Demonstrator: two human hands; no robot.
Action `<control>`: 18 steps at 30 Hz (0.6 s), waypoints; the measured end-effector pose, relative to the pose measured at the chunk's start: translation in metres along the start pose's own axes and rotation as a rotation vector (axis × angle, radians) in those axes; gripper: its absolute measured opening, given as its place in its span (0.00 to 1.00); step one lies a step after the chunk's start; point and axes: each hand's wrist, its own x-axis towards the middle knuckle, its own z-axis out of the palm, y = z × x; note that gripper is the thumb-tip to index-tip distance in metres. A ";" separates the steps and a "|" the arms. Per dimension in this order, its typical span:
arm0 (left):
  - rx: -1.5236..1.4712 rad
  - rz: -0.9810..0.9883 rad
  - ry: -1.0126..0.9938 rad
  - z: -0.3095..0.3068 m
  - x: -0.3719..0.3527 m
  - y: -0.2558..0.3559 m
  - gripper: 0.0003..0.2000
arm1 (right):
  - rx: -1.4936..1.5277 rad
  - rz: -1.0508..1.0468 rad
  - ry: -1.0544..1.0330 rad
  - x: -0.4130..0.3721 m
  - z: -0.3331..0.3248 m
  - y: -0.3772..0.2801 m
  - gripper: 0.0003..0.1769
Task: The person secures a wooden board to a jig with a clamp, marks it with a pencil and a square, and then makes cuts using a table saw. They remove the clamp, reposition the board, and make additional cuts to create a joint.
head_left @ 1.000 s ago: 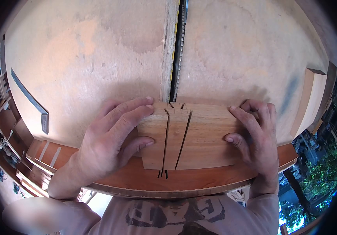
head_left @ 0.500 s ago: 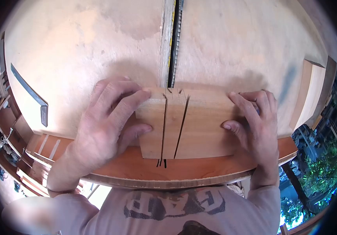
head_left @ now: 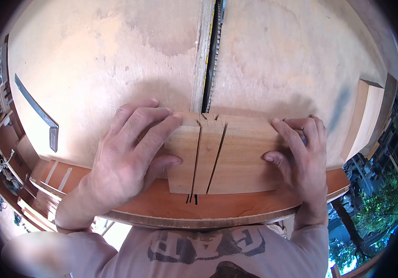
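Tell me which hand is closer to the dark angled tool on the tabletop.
Left. The left hand is right of the angled tool, apart from it, at the wooden board's left end; the right hand is farther right, at the board's other end.

From where I stand: pale plywood tabletop [head_left: 106, 55], stained in patches, edged along the front by a reddish-brown board [head_left: 162, 205]. Left side: cluttered wooden shelving [head_left: 9, 139], contents too small to identify. Right side: green foliage [head_left: 384, 199], dark slanting post or trunk [head_left: 347, 220], blue-white glare among leaves.
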 end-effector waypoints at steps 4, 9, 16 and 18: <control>-0.006 -0.019 0.005 0.001 -0.001 0.001 0.38 | -0.010 -0.006 0.001 0.001 -0.001 -0.001 0.35; -0.005 -0.014 0.009 0.001 -0.001 0.001 0.37 | -0.020 -0.014 0.006 0.000 -0.001 -0.001 0.34; -0.009 -0.014 0.013 0.000 -0.001 0.002 0.37 | -0.035 -0.026 0.018 0.001 -0.001 -0.002 0.33; -0.005 -0.015 0.011 0.000 -0.001 0.002 0.37 | -0.035 -0.026 0.020 0.001 -0.001 -0.001 0.33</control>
